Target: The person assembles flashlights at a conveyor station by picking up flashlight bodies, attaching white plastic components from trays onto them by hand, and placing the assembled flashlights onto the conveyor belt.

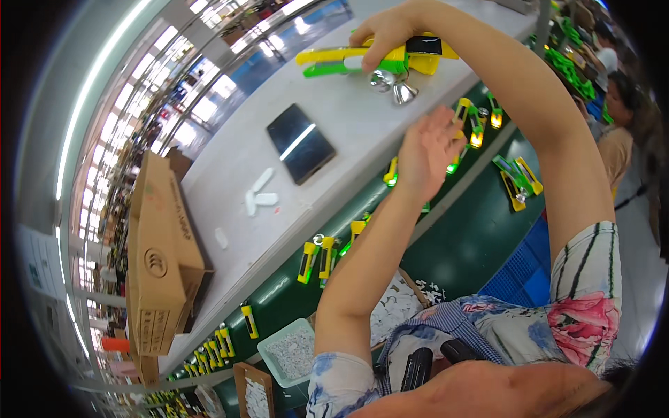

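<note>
My right hand (390, 33) reaches over the white tabletop and grips a bunch of yellow and green flashlights (355, 64). Dark panels show on them, and shiny silver reflectors (403, 92) hang beneath. My left hand (426, 157) is over the green conveyor belt (446, 247), its fingers stretched and slightly apart, with nothing visible in it. Close to its fingertips lie more yellow and green flashlights (476, 129), some glowing. A black phone (301, 143) rests on the tabletop, left of both hands.
White plastic pieces (263, 198) lie by the phone. An open cardboard box (164, 258) stands at the table's left end. Flashlights (317, 261) line the belt. A pale green tray (289, 352) of small parts sits below. Co-workers (613, 111) are at the far right.
</note>
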A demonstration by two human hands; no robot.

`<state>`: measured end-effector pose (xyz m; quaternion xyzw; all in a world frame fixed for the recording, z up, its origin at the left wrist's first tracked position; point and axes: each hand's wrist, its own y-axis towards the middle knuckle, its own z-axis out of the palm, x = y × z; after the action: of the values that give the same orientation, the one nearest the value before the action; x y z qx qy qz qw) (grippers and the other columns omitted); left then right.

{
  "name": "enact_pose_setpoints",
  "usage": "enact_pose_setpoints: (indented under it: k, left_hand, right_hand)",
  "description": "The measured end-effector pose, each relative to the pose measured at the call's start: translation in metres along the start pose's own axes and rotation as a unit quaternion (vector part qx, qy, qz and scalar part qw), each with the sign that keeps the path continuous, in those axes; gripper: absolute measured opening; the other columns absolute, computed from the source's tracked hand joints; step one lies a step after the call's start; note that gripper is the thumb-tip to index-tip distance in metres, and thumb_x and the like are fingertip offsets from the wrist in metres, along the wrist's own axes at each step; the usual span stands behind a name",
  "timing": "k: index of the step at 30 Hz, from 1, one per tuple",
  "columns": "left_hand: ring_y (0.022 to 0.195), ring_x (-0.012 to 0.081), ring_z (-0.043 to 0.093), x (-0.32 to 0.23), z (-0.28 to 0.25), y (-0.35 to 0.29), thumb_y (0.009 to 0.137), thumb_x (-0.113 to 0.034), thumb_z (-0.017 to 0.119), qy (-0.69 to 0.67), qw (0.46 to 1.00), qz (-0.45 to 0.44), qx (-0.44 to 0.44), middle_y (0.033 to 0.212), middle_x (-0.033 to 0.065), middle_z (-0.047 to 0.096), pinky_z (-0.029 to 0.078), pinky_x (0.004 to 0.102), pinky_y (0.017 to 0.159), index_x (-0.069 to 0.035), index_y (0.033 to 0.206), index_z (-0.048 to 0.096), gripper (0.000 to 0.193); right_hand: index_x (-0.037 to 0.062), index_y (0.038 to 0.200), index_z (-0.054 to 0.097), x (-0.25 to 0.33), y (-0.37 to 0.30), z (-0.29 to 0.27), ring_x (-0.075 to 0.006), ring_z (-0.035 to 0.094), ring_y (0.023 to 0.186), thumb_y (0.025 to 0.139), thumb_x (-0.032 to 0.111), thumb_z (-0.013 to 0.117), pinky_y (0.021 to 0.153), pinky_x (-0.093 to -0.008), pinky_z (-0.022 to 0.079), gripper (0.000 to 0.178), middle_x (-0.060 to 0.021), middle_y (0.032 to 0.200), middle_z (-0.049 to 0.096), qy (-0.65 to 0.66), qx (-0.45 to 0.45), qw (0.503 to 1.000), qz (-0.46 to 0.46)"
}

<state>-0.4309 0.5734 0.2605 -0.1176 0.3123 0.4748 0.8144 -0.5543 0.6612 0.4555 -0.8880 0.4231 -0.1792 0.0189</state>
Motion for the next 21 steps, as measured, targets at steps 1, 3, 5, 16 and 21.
enact_pose_setpoints:
  k: [1, 3, 5, 16, 21]
  left_hand:
    - [0.137, 0.0336, 0.032, 0.007, 0.002, 0.013, 0.098, -0.045, 0.037, -0.008, 0.999, 0.025, 0.03, 0.146, 0.0198, 0.036, 0.025, 0.0506, 0.113, 0.003, 0.139, 0.035, 0.064]
    - [0.14, 0.0339, 0.026, 0.025, 0.017, 0.032, 0.093, -0.064, 0.033, -0.091, 0.994, 0.034, 0.047, 0.146, 0.0213, 0.034, 0.019, 0.0505, 0.116, 0.006, 0.139, 0.032, 0.083]
    - [0.14, 0.0325, 0.025, 0.037, 0.037, 0.042, 0.082, -0.083, 0.028, -0.151, 0.987, 0.05, 0.039, 0.144, 0.018, 0.036, 0.015, 0.0501, 0.116, 0.003, 0.138, 0.034, 0.103]
    - [0.095, 0.0257, 0.047, 0.2, 0.057, 0.099, 0.07, -0.095, 0.022, -0.123, 0.991, -0.053, 0.026, 0.126, 0.0032, 0.046, 0.045, 0.0416, 0.075, -0.023, 0.132, 0.038, 0.096]
    - [0.102, 0.0273, 0.048, 0.333, 0.002, 0.127, 0.078, -0.089, 0.019, -0.199, 0.962, -0.17, -0.073, 0.131, -0.0001, 0.044, 0.046, 0.0421, 0.074, -0.033, 0.136, 0.034, 0.082]
  right_hand:
    - [0.0075, 0.14, 0.045, -0.001, -0.017, 0.002, -0.0297, 0.051, 0.121, 0.074, 0.047, 0.072, 0.099, -0.0404, 0.042, 0.081, -0.0178, 0.136, 0.051, 0.041, 0.024, 0.999, 0.018]
    - [0.0063, 0.139, 0.046, -0.011, -0.056, 0.004, -0.0309, 0.051, 0.121, 0.072, 0.048, 0.072, 0.101, -0.0395, 0.041, 0.083, -0.0164, 0.137, 0.05, 0.129, 0.052, 0.989, 0.045]
    - [0.0049, 0.137, 0.048, -0.011, -0.086, 0.016, -0.0305, 0.052, 0.121, 0.072, 0.048, 0.071, 0.099, -0.0395, 0.043, 0.082, -0.0186, 0.136, 0.051, 0.047, -0.005, 0.996, 0.069]
    - [0.0074, 0.119, 0.059, -0.147, -0.219, 0.127, -0.039, 0.049, 0.103, 0.067, 0.051, 0.07, 0.085, -0.0436, 0.044, 0.069, -0.0232, 0.104, 0.049, -0.02, -0.098, 0.984, 0.147]
    - [0.0227, 0.124, 0.062, -0.281, -0.224, 0.274, -0.0431, 0.049, 0.111, 0.059, 0.063, 0.071, 0.092, -0.0482, 0.043, 0.077, -0.0263, 0.113, 0.053, 0.025, -0.03, 0.956, 0.292]
